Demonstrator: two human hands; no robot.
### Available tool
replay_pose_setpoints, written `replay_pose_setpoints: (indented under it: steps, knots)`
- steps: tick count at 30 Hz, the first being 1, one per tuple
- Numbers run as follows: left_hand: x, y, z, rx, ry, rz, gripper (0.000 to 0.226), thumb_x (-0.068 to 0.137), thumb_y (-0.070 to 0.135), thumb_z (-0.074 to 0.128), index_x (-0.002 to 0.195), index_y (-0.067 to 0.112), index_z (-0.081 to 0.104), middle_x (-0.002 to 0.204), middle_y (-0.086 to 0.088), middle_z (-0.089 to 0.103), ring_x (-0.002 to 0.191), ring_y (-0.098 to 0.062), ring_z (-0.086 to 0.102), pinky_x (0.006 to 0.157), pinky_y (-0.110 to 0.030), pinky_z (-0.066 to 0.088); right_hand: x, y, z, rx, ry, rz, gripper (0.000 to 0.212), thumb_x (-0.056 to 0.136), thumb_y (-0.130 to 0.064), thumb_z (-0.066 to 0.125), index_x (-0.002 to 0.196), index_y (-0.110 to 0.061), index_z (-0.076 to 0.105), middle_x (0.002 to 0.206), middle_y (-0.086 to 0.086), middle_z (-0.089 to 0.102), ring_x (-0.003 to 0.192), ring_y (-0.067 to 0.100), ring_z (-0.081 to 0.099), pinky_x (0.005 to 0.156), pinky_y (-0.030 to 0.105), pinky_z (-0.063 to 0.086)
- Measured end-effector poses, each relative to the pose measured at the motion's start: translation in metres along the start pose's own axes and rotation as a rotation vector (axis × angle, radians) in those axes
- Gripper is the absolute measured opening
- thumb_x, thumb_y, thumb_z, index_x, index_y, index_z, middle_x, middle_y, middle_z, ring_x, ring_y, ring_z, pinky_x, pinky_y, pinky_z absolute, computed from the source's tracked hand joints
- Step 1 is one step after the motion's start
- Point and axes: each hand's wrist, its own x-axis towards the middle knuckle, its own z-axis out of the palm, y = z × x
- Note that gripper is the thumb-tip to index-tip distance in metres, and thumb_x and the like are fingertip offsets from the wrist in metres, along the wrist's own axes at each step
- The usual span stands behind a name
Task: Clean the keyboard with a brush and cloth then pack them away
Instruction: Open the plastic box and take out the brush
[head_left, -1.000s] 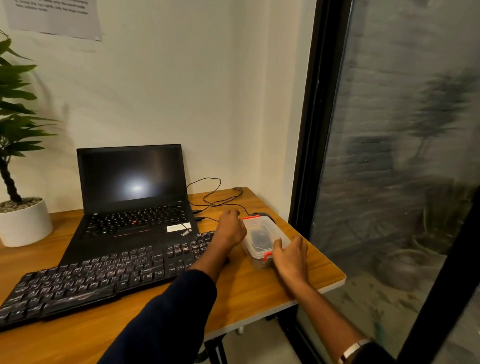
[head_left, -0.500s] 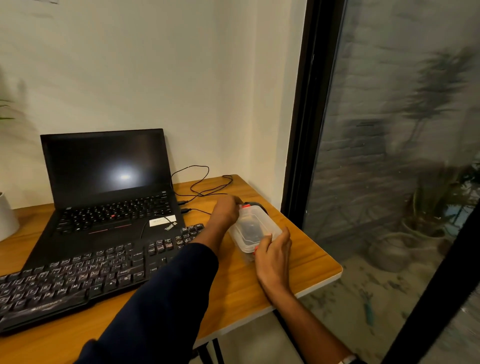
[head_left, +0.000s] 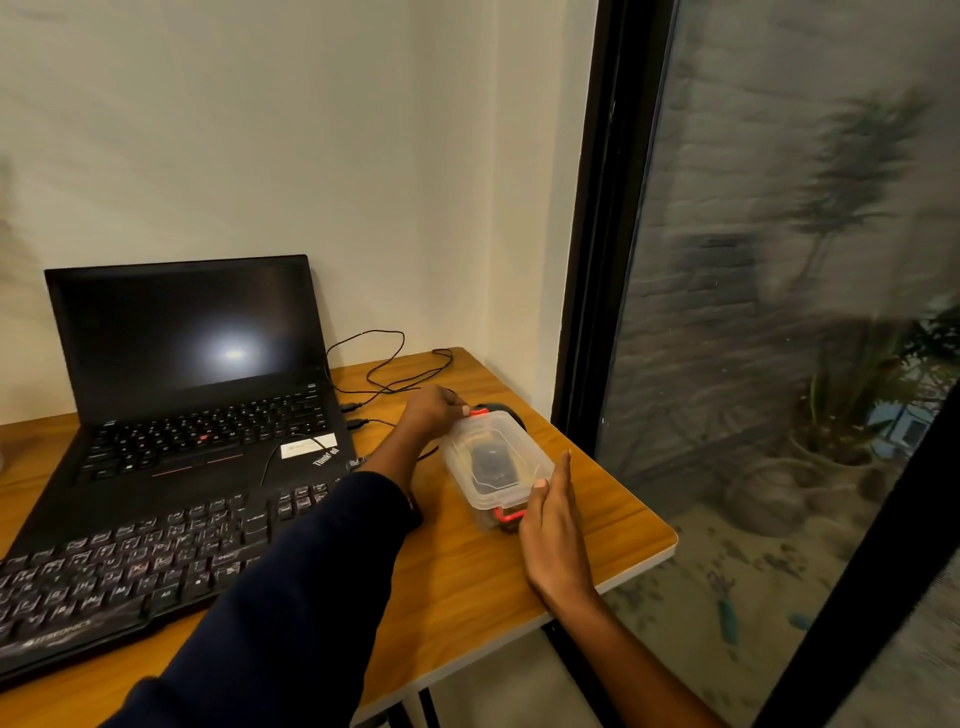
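While clasping box (head_left: 496, 462): left hand (head_left: 434, 410), right hand (head_left: 553, 512).

Both arms reach forward. The left hand (head_left: 434, 410), in a dark sleeve, has its fingers curled round the far end of the container (head_left: 496, 460). The right hand (head_left: 553, 512), forearm bare, clasps the near end, thumb on top.

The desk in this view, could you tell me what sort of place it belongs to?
Probably a home or small office workstation: an open laptop and a keyboard sit on a wooden desk beside a large glass door.
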Motion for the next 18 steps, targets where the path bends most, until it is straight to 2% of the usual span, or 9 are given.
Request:
replay_pose_setpoints:
  steps: [8,9,10,12,13,14,15,17,18]
  knots:
    - [0.001,-0.002,-0.005,-0.076,-0.065,-0.136,0.029,0.098,0.019,0.059,0.120,0.002,0.066,0.122,-0.015,0.065,0.112,-0.030,0.061,0.098,-0.042,0.053,-0.001,0.000,-0.002,-0.052,-0.003,-0.008,0.059,0.102,-0.030,0.030,0.152,-0.024,0.000,0.154,0.004,0.028,0.140,0.023,0.031,0.111,0.037,0.033]
    - [0.000,-0.002,-0.007,-0.092,-0.081,-0.160,0.030,0.098,0.018,0.058,0.122,0.001,0.064,0.122,-0.015,0.064,0.108,-0.028,0.063,0.093,-0.038,0.055,-0.001,0.000,-0.002,-0.060,0.003,-0.008,0.059,0.102,-0.030,0.031,0.152,-0.024,0.001,0.154,0.004,0.028,0.140,0.023,0.031,0.111,0.037,0.033]
    - [0.001,-0.003,-0.009,-0.122,-0.081,-0.187,0.031,0.098,0.016,0.058,0.124,0.000,0.061,0.120,-0.014,0.063,0.096,-0.023,0.065,0.081,-0.031,0.059,0.000,0.001,-0.001,-0.066,0.010,-0.005,0.059,0.102,-0.029,0.031,0.153,-0.023,0.002,0.154,0.004,0.028,0.140,0.023,0.031,0.111,0.037,0.033]
    - [0.002,-0.008,-0.012,-0.185,-0.053,-0.230,0.034,0.094,0.011,0.062,0.125,-0.002,0.060,0.120,-0.016,0.065,0.072,-0.014,0.060,0.052,-0.017,0.054,0.000,0.001,-0.001,-0.080,0.028,-0.005,0.057,0.102,-0.027,0.032,0.153,-0.021,0.006,0.153,0.005,0.028,0.140,0.022,0.031,0.111,0.036,0.034]
    - [0.004,-0.013,-0.011,-0.204,-0.032,-0.234,0.034,0.092,0.011,0.064,0.124,-0.001,0.062,0.122,-0.016,0.066,0.070,-0.014,0.059,0.048,-0.017,0.053,0.000,0.000,-0.001,-0.090,0.039,-0.006,0.056,0.102,-0.026,0.033,0.153,-0.020,0.009,0.153,0.005,0.028,0.139,0.022,0.031,0.110,0.036,0.034]
    - [0.007,-0.016,-0.010,-0.211,-0.026,-0.236,0.030,0.092,0.009,0.064,0.120,0.000,0.064,0.121,-0.015,0.067,0.075,-0.016,0.063,0.054,-0.019,0.056,0.001,-0.001,-0.002,-0.102,0.055,-0.012,0.055,0.102,-0.025,0.034,0.152,-0.019,0.012,0.153,0.005,0.027,0.139,0.021,0.031,0.110,0.035,0.035]
    - [0.008,-0.019,-0.009,-0.216,-0.031,-0.240,0.025,0.092,0.006,0.063,0.116,0.000,0.067,0.119,-0.014,0.068,0.085,-0.021,0.067,0.067,-0.026,0.060,0.002,-0.003,-0.003,-0.114,0.076,-0.027,0.054,0.102,-0.023,0.036,0.151,-0.018,0.016,0.152,0.004,0.027,0.138,0.021,0.032,0.109,0.035,0.037]
    - [0.007,-0.018,-0.008,-0.221,-0.063,-0.260,0.014,0.095,0.001,0.058,0.103,0.003,0.069,0.110,-0.011,0.068,0.102,-0.028,0.068,0.090,-0.040,0.058,0.005,-0.008,-0.004,-0.130,0.112,-0.079,0.050,0.100,-0.022,0.040,0.148,-0.018,0.025,0.149,0.002,0.027,0.134,0.020,0.036,0.105,0.033,0.041]
    - [0.007,-0.017,-0.008,-0.216,-0.085,-0.262,0.013,0.096,0.002,0.057,0.096,0.006,0.069,0.105,-0.010,0.067,0.103,-0.027,0.068,0.094,-0.042,0.056,0.008,-0.011,-0.005,-0.146,0.117,-0.120,0.048,0.099,-0.025,0.043,0.145,-0.019,0.029,0.148,0.001,0.027,0.132,0.019,0.038,0.103,0.032,0.044]
